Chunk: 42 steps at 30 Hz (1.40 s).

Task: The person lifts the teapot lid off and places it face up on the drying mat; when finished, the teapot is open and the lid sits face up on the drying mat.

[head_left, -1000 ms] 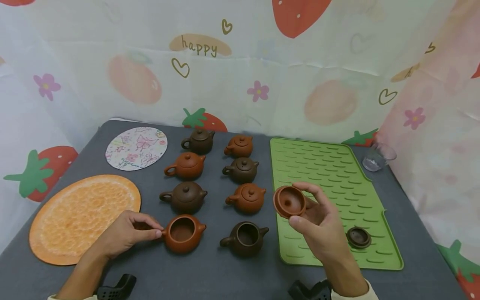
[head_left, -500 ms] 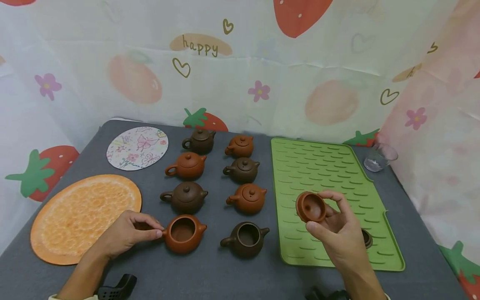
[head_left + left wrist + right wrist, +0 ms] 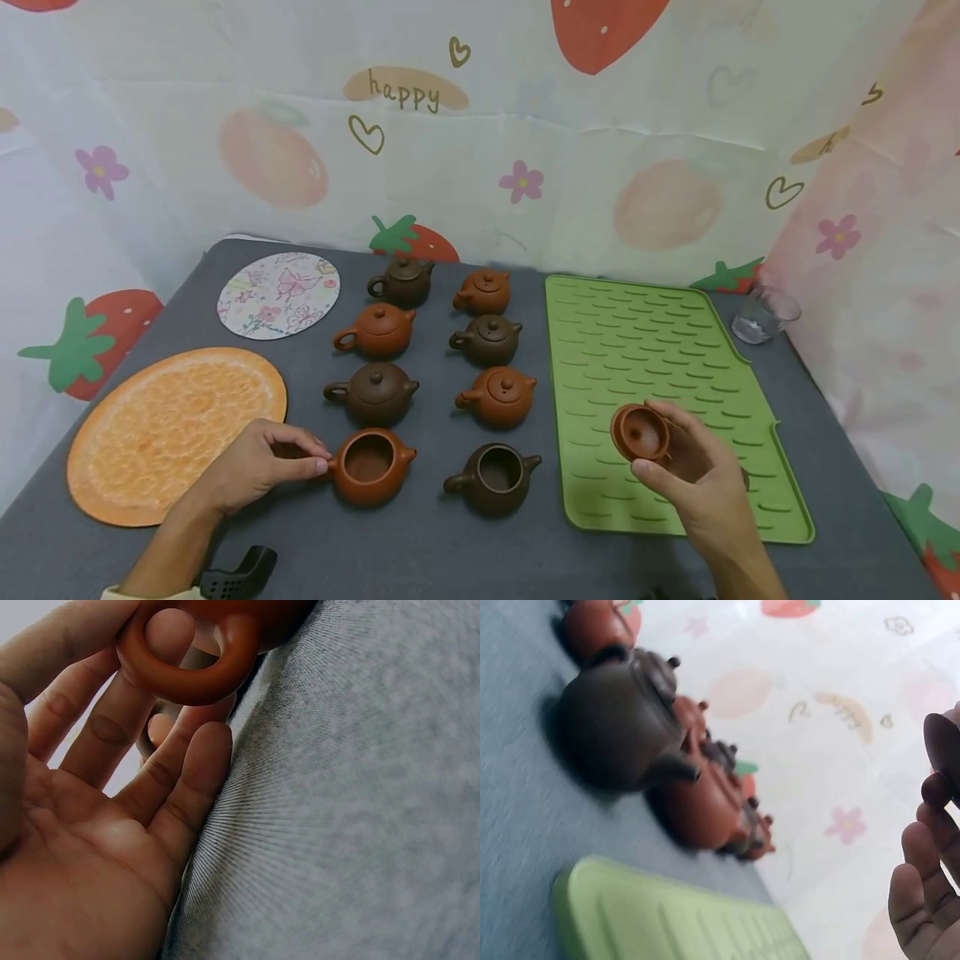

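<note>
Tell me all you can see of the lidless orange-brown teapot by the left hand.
The teapot is squat and round, orange-brown, with a smooth, clay-like surface. It is lidless, so its round mouth shows the inside. It sits upright on the grey tabletop, short spout pointing right in the head view. The left hand pinches its looped handle opposite the spout.

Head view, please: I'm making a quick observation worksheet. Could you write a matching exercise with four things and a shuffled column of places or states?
Things
1. Left hand
2. Reddish-brown lid
3. Clear glass
4. Pale butterfly mat

Places or states
A. Beyond the orange mat
B. Held in the right hand
C. To the right of the green mat
D. Gripping the handle of a lidless teapot

Pairs: 1-D, 2-B, 3-C, 4-A
</note>
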Motion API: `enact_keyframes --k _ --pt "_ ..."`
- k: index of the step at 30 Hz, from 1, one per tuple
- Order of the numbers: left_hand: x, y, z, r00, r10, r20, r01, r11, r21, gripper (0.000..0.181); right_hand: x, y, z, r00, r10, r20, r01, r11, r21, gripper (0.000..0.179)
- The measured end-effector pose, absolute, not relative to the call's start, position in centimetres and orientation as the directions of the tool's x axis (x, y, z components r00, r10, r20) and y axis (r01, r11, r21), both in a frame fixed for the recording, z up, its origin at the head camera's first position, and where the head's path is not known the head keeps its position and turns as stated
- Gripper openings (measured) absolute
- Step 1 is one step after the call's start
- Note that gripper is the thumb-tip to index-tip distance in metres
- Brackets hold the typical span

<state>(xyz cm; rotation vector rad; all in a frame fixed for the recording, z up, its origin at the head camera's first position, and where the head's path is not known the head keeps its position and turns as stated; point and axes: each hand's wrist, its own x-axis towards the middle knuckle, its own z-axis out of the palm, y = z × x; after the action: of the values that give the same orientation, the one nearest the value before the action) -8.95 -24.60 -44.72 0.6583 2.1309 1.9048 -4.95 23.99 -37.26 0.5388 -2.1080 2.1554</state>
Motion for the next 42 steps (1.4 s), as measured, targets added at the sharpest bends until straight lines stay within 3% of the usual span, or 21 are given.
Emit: enact_keyframes --k 7,18,30,42 --pt "-9.0 -24.6 -44.8 -0.88 0.454 0.14 0.19 0.065 0.98 0.01 -4.6 25.1 -38.7 -0.971 -0.088 0.223 -0.229 0.065 -0.971 0.06" --pt "-8.9 -24.6 -44.8 -0.877 0.459 0.141 0.187 0.057 0.981 0.01 -4.5 26.5 -40.7 -0.994 -0.066 0.092 -0.104 0.212 -0.972 0.059" --pt "-8.9 -24.6 -44.7 -0.873 0.462 0.159 0.204 0.048 0.978 0.011 -5.0 27.2 -42.5 -0.974 -0.14 0.18 -0.222 0.394 -0.892 0.059" --pt "-8.9 -24.7 -44.7 -0.87 0.467 0.161 0.206 0.046 0.977 0.012 -5.2 27.3 -42.8 -0.993 -0.114 0.041 -0.095 0.528 -0.844 0.061"
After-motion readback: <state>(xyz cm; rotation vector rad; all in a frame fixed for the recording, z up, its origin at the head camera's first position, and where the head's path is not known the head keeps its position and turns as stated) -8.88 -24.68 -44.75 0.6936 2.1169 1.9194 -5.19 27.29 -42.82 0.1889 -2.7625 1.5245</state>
